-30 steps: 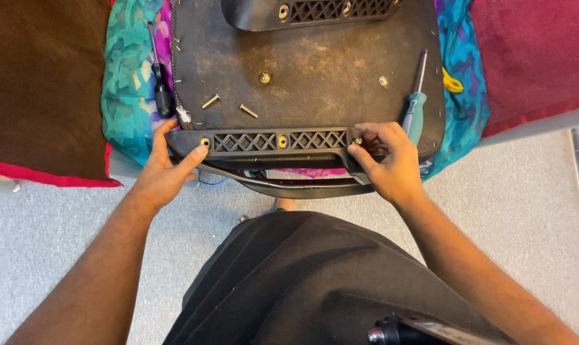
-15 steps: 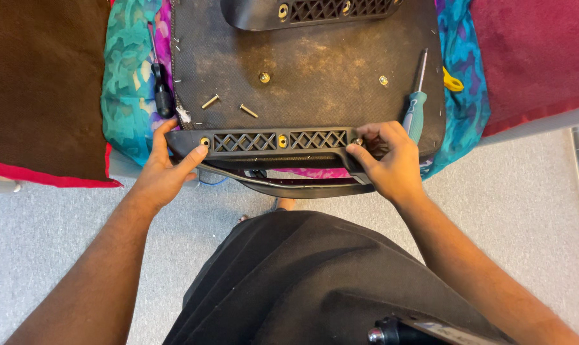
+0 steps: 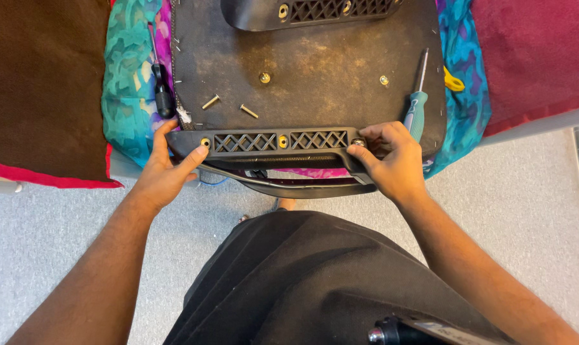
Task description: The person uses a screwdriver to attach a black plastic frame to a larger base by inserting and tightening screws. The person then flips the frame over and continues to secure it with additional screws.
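Note:
A black plastic armrest (image 3: pixel 273 142) with a lattice pattern and brass-coloured bolt holes lies along the near edge of a dark, worn chair seat base (image 3: pixel 315 70). My left hand (image 3: pixel 165 169) grips its left end, thumb on top. My right hand (image 3: pixel 391 160) holds its right end, fingertips at a bolt (image 3: pixel 358 143) there. Two loose bolts (image 3: pixel 228 106) lie on the base just beyond the armrest. A teal-handled screwdriver (image 3: pixel 417 105) rests beside my right hand. A black-handled screwdriver (image 3: pixel 161 89) lies near my left hand.
A second black armrest (image 3: pixel 308 11) sits at the far edge of the base. Colourful patterned cloth (image 3: pixel 126 83) lies under the base, with brown fabric (image 3: pixel 40 83) to the left and dark red fabric (image 3: pixel 532 51) to the right. Grey carpet (image 3: pixel 525 191) lies below.

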